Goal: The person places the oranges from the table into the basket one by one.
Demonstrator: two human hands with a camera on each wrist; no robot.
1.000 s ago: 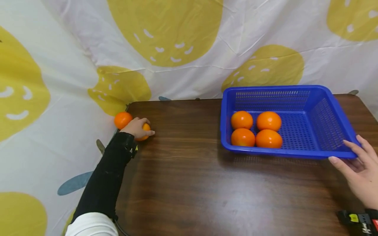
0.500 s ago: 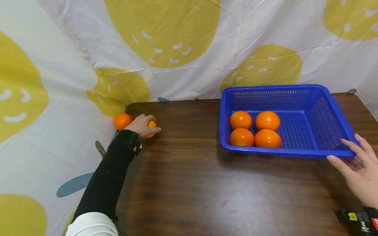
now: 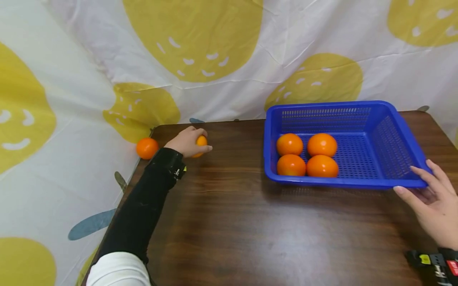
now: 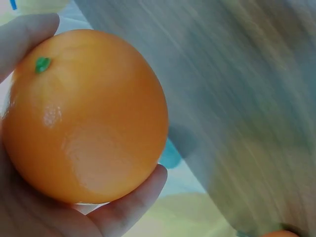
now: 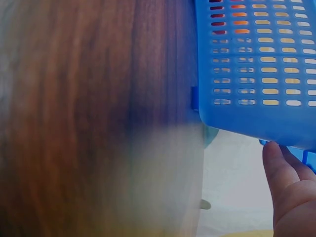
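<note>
In the head view my left hand (image 3: 187, 142) holds an orange (image 3: 202, 141) over the back left part of the table. The left wrist view shows this orange (image 4: 89, 118) with a small green stem mark, thumb and fingers curled round it. Another orange (image 3: 147, 148) lies at the table's left edge, behind the left wrist. On the right stands a blue plastic basket (image 3: 322, 181) with several oranges grouped at its left end. My right hand (image 3: 434, 206) grips the basket's near right corner, fingers over the rim and thumb at the front; fingertips (image 5: 274, 153) meet the rim in the right wrist view.
The brown wooden table (image 3: 229, 222) has a curtain (image 3: 222, 95) with yellow fruit prints along its back and left sides. The basket's slotted side wall (image 5: 247, 64) rises above the table. Oranges leave the basket's right part bare.
My left hand has moved right with the orange, away from the orange at the left edge. The right hand stays at the basket's corner; the whole head view has shifted slightly.
</note>
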